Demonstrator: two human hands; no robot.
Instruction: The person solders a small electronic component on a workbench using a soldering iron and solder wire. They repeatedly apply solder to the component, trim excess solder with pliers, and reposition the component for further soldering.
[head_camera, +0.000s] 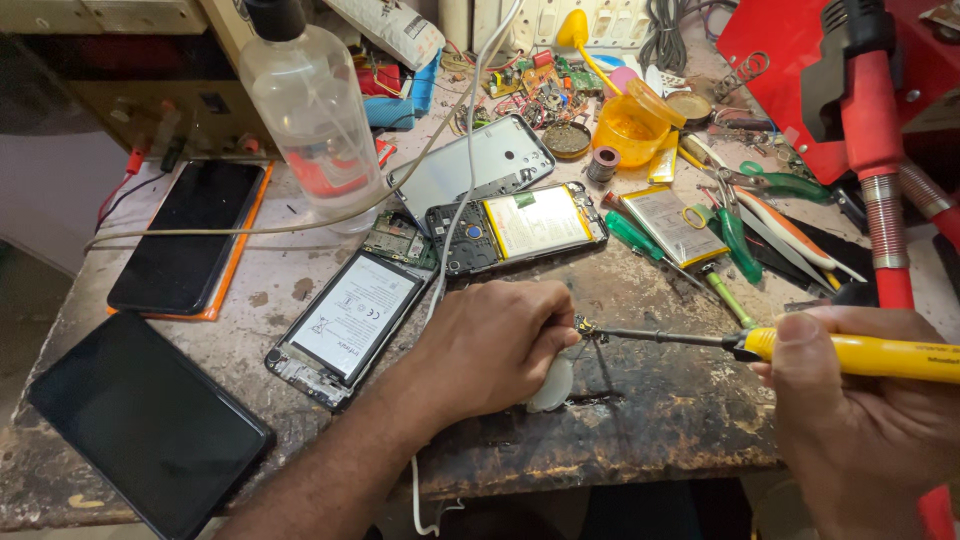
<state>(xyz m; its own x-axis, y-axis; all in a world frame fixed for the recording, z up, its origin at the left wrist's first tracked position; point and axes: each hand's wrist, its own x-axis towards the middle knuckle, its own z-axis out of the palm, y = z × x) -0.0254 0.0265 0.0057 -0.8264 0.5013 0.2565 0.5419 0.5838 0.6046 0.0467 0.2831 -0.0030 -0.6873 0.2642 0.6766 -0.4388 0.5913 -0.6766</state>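
Note:
My left hand (490, 345) rests on the worn workbench (650, 420) and pinches a tiny metal part (584, 328) between its fingertips. A white rounded piece (553, 385) lies under that hand. My right hand (865, 420) grips the yellow handle of a soldering iron (850, 352). Its thin dark tip touches the small part. Just beyond my left hand lie two opened phones: one with a white battery (352, 318), one with a yellow-edged battery (520, 225).
Two dark-screened phones (188, 235) (145, 425) lie at the left. A clear plastic bottle (312, 105), a grey phone back cover (470, 165), a yellow tub (632, 122), green screwdrivers (640, 240), tweezers, scissors and circuit scraps crowd the back. A red stand (880, 140) rises at the right.

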